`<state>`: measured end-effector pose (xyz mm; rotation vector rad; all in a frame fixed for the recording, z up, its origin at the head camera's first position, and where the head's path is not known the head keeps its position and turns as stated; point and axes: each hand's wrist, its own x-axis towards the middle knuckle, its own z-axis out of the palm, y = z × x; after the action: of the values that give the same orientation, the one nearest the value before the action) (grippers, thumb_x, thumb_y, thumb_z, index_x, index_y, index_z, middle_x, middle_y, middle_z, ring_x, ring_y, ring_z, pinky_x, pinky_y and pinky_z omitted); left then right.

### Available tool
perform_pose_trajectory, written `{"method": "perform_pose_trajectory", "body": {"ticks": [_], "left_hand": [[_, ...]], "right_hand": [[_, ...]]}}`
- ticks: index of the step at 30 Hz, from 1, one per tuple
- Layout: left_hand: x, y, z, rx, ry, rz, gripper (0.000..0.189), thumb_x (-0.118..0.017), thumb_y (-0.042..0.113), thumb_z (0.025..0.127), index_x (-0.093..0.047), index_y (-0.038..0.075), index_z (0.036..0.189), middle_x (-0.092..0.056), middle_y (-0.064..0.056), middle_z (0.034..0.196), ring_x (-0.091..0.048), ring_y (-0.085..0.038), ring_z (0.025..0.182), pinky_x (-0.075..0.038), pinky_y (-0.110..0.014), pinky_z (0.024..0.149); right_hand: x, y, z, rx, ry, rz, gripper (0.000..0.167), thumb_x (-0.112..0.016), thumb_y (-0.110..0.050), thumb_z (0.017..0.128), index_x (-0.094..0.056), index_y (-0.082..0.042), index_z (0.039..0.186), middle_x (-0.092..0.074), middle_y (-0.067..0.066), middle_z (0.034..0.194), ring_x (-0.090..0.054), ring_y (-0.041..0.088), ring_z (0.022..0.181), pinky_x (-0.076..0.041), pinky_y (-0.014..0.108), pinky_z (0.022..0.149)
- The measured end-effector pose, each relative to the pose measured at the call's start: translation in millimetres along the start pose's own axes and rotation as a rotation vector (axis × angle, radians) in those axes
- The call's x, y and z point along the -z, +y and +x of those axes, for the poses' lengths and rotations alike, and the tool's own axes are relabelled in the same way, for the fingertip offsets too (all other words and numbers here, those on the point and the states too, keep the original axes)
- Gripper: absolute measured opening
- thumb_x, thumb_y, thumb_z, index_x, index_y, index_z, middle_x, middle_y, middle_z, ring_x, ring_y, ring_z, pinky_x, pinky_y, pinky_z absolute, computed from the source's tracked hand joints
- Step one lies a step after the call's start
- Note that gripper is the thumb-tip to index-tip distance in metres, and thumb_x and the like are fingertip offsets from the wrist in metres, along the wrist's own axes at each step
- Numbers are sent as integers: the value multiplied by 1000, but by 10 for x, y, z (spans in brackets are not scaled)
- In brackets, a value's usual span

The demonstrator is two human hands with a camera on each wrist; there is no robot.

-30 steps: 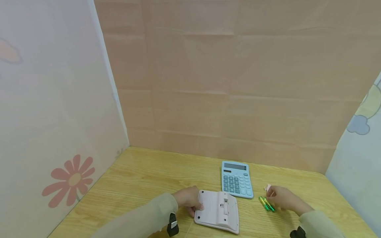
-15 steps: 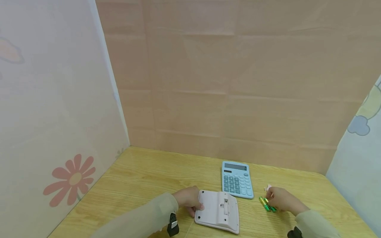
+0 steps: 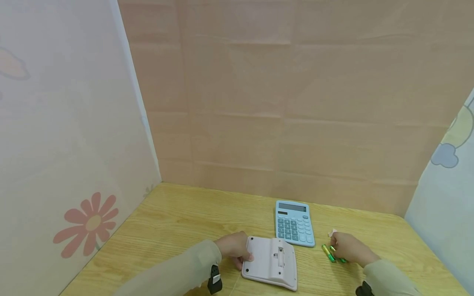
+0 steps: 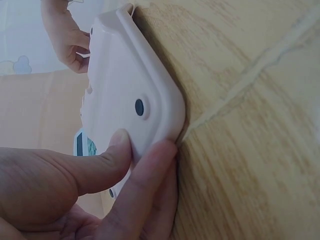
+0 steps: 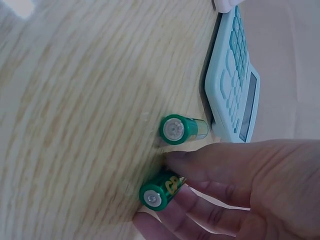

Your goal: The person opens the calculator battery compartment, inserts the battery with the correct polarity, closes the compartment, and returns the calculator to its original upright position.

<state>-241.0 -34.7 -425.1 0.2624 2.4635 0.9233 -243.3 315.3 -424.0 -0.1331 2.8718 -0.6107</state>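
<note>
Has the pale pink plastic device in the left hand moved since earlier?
No: the pale pink device shows no visible shift either way against the light-blue rectangular calculator beyond it.

Pale device point(image 3: 267, 263), underside up, two green-gold batteries point(image 3: 328, 253) to its right

"What do we record?"

"A wood-grain tabletop point(image 3: 207, 213). On it, a pale device point(image 3: 259, 261) lies underside up, its edge in the left fingers point(image 4: 145, 185)."

"And elsewhere?"

"We note a blue calculator point(image 3: 295, 225) farther off, between both hands' fingers; one green battery point(image 3: 327, 252) just beside the right thumb point(image 5: 195, 162); a small pale piece point(image 3: 332, 232) just past it. We cannot tell whether the second battery point(image 5: 162, 190), in the right fingers point(image 5: 205, 207), touches wood."
</note>
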Motion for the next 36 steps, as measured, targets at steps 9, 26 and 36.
{"method": "perform_pose_trajectory", "body": {"ticks": [9,26,36], "left_hand": [[15,17,5,17,-9,-3,23,-75,6,84,-54,-2,80,-61,-15,65,-62,-21,48,-55,-28,48],[3,13,18,20,-10,20,23,-75,8,84,-54,-1,80,-61,-14,66,-59,-19,46,-54,-26,47],[4,3,27,11,-10,28,23,-75,8,84,-55,-1,77,-62,-14,65,-60,-19,45,-54,-26,46]], "right_hand": [[8,29,-2,25,13,31,20,-65,10,76,-53,-1,88,-51,4,77,-48,16,65,-41,23,51],[155,83,-80,74,-47,202,22,-66,4,78,-57,7,97,-53,8,81,-51,17,66,-46,23,51],[275,-146,-46,159,-152,400,29,-63,-6,90,-51,12,110,-52,11,90,-56,20,81,-58,41,70]]}}
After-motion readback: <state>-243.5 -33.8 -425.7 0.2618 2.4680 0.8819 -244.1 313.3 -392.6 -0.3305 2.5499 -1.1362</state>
